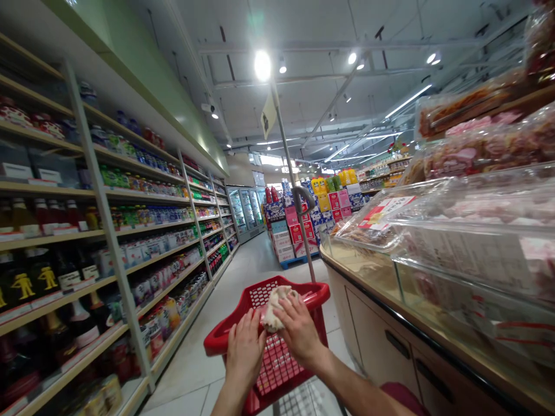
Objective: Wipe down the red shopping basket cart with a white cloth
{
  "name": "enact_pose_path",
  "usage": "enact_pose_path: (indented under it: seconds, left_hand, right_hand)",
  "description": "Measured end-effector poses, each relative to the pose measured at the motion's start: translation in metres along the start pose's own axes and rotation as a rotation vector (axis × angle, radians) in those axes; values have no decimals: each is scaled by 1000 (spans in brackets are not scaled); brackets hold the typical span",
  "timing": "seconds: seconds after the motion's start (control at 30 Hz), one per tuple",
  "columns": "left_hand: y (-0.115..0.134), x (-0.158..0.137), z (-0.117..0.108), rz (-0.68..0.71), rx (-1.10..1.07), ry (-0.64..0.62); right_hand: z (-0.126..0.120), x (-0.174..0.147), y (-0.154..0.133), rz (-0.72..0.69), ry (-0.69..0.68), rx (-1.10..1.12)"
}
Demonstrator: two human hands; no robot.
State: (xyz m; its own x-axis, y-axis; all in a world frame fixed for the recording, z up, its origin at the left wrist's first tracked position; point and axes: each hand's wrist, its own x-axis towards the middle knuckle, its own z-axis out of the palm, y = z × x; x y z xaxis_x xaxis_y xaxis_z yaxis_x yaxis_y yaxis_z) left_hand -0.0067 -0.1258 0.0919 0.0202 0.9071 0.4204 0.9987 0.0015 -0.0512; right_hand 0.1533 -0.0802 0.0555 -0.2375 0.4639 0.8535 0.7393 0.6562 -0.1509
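Note:
A red plastic shopping cart basket (277,370) with latticed sides is in front of me, low in the middle of the view. My left hand (246,344) lies over its near rim, fingers curled across the red plastic. A crumpled cream-white cloth (275,306) sits on the rim beside it. My right hand (299,329) is closed over this cloth and presses it against the rim; the thumb is mostly hidden. A thin metal pole (291,156) rises behind the basket, with a small sign (269,114) near its top.
Shelves (151,231) of bottles and packaged goods line the left. At right, a glass-edged display counter (368,271) bears clear plastic food packs (459,231). Stacked boxes (299,234) stand on a blue pallet (292,263) ahead. Pale tiled floor (236,268) runs toward glass-door fridges (245,208).

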Motion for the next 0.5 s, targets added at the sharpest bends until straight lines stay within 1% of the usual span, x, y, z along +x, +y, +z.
enact_pose_path:
  seconds: [0.07, 0.1, 0.2, 0.23, 0.3, 0.37, 0.43, 0.47, 0.5]
  left_hand:
    - [-4, 1, 0, 18, -13, -19]
    - [-8, 0, -1, 33, -20, -27]
    - [-23, -3, -3, 20, -24, -3]
    - [-28, -4, -4, 1, -20, 23]
    - [-35, -6, -3, -21, -15, 78]
    - [-38, -6, -2, 0, -21, 115]
    - [-36, -5, -1, 22, -28, 144]
    - [-35, -4, 0, 27, -30, 158]
    - [-33, -4, 1, 30, -30, 172]
  right_hand:
    - [0, 1, 2, -50, -20, 16]
    - [-4, 0, 10, -33, -23, 12]
    - [-17, -3, 39, 111, 15, -42]
    - [-18, -4, 43, 147, 34, -61]
    - [-14, -4, 35, 160, 66, -74]
    - [-3, -3, 14, 91, 60, -43]
    - [6, 0, -2, -27, 7, -1]
    - [6, 2, -4, -77, -25, 11]
    - [4, 3, 1, -102, -50, 12]
